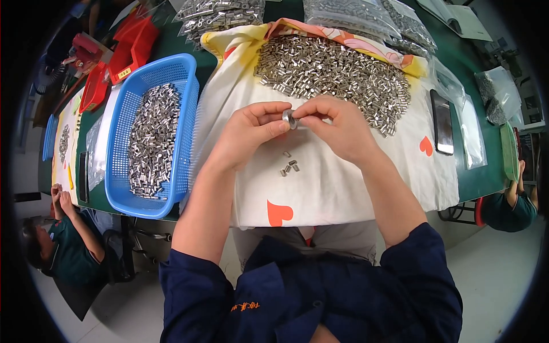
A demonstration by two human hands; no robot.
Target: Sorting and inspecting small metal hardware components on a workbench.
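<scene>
Over the middle of the white cloth [326, 200], my left hand [250, 130] pinches a small shiny metal ring [289, 119] between thumb and fingers. My right hand [337, 127] meets it from the other side, fingertips closed together at the ring's edge. Whatever those fingertips hold is too small and covered to name. Several loose metal cylinders [291, 166] lie on the cloth just below my hands. Beyond my hands spreads a large heap of short metal cylinders [331, 71].
A blue plastic basket [192, 108] with more metal cylinders stands at my left. Bags of metal parts [220, 17] sit at the far side, red bins [134, 48] at far left. To the right lies a phone [442, 123]. Co-workers sit at left [74, 240] and right [514, 206].
</scene>
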